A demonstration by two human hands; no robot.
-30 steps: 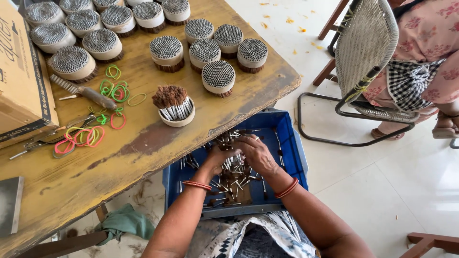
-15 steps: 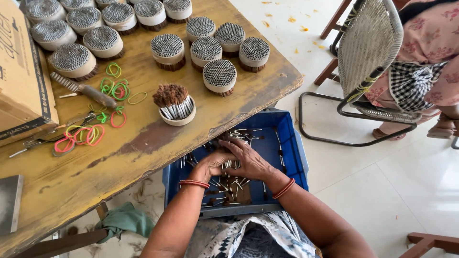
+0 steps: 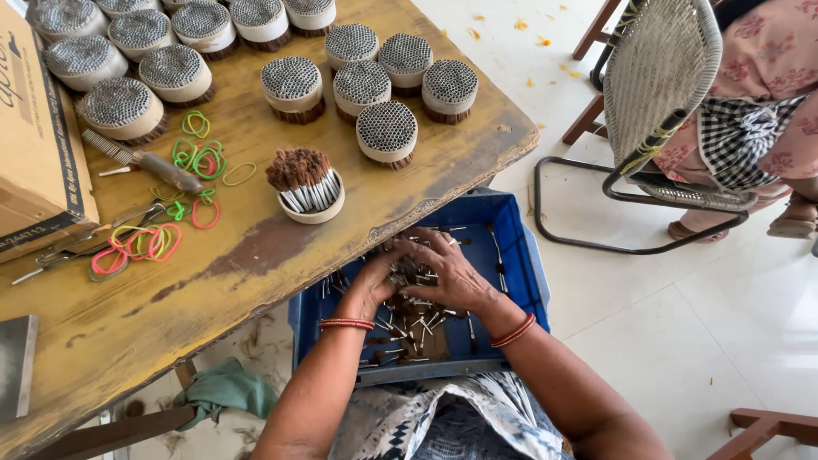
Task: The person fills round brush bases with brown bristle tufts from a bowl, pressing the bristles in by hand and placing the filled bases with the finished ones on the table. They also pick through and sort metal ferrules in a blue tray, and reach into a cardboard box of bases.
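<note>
both hands have drawn closer together since the earlier frame and now cup one heap of small sticks (image 3: 409, 277) in the middle of the blue crate (image 3: 520, 255), where before they were spread a little more apart over the loose pieces. i take the blue crate as my landmark. my left hand (image 3: 375, 281) sits on the crate's left half, fingers curled inward against the heap; my right hand (image 3: 447, 273) lies over the heap from the crate's right half, fingers bent and pressing the sticks toward the left hand. so both hands are partly closed round the same bunch, touching it. i cannot tell whether the bunch is lifted off the crate floor. more sticks (image 3: 409, 328) lie scattered over the floor of the crate, nearer to me than the heap, and a few lie along its far right wall. each wrist carries red bangles (image 3: 345, 324).

just beyond the crate's far left corner, on the yellow worn surface (image 3: 256, 255), stands a small round cup (image 3: 308, 189) half filled with brown-tipped sticks. farther from the crate on that surface stand many round packed bundles (image 3: 386, 129), tips up. left of the cup lie coloured rubber bands (image 3: 198, 158), and beside them a wooden-handled tool (image 3: 145, 160). a cardboard box (image 3: 34, 153) sits at the surface's far left edge. right of the crate, well apart, stands a woven metal-framed chair (image 3: 656, 85), with another person (image 3: 758, 102) seated beyond it.
</note>
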